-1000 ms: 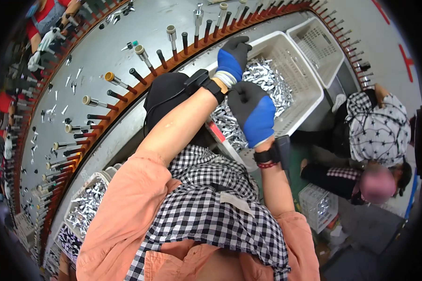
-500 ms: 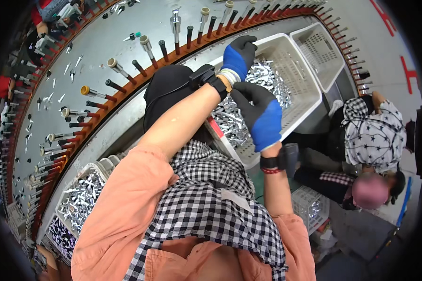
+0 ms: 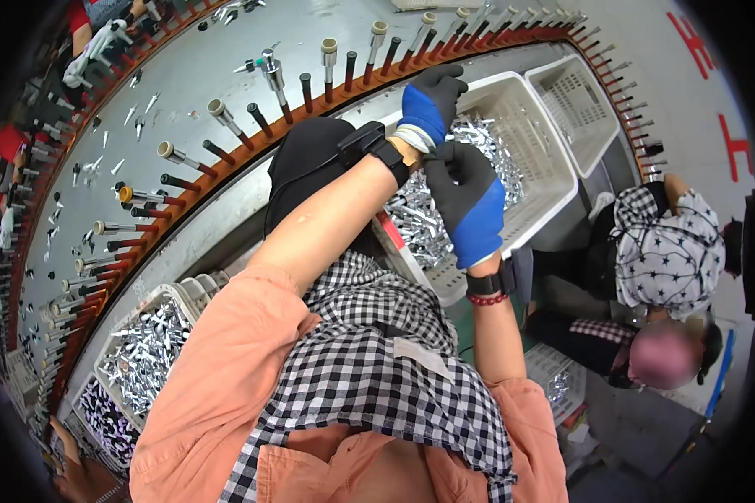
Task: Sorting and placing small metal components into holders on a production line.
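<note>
The left hand point(image 3: 428, 105) reaches up over the crate point(image 3: 554, 180), fingers loosely curled, nothing visibly held. Just right of it, the right hand point(image 3: 470, 201) pinches the left glove's cuff point(image 3: 411, 138): soft, stretchy knit (likely grippy), best taken at its edge. Metal parts point(image 3: 419, 226) lie beneath both hands.

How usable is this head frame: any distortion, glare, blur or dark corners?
Head view: strong fisheye bending, so the round table's rim of pegs curves steeply; black vignette fills the corners. Even overhead light, mild glare on the grey tabletop and on the metal parts in the white crate. Both gloved hands, left and right, are sharp; a co-worker's face at lower right is blurred.
</note>
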`<state>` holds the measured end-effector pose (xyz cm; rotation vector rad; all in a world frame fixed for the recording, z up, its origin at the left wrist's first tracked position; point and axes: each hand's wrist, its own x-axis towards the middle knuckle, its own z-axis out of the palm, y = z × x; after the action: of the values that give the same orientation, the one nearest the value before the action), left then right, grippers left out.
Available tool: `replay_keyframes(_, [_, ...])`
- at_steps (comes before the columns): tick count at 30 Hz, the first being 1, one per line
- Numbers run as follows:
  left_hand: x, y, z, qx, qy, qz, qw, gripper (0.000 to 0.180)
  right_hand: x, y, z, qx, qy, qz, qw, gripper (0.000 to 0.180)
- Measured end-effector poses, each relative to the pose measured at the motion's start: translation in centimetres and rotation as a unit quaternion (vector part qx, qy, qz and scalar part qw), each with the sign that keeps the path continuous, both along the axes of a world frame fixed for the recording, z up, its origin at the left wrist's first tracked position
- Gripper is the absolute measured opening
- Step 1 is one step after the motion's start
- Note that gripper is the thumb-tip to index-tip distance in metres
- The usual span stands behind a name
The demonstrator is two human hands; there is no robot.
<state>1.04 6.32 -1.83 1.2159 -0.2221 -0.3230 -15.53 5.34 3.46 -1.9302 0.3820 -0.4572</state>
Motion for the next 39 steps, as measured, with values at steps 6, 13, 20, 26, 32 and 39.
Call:
replay_keyframes(6, [1.1,0.6,0.7,0.020,-0.049,0.045,0.998,0.034,0.2,0.9,1.2,-0.215,-0.074,-0.002,0.974,0.021])
replay_keyframes(13, [0.2,1.7,2.2,-0.007,-0.115,0.100,0.988,0.027,0.2,0.8,3.2,-0.153,-0.036,0.057,0.986,0.015])
replay_keyframes(20, [-0.6,4.0,6.0,0.083,-0.336,0.099,0.933,0.028,-1.4,3.3,4.1,-0.132,-0.058,0.104,0.984,0.013])
replay_keyframes(26, [-0.2,7.2,6.5,0.040,-0.202,0.018,0.978,0.029,-0.1,5.0,2.6,-0.379,-0.194,0.138,0.894,0.013])
replay_keyframes(32, [-0.1,12.8,6.5,0.059,-0.332,-0.105,0.936,0.034,-0.9,6.4,3.2,-0.161,-0.176,0.261,0.935,0.024])
replay_keyframes(39, [-1.5,37.0,5.8,0.220,-0.380,0.482,0.758,0.037,-0.9,2.1,1.0,0.020,-0.045,0.247,0.968,0.028])
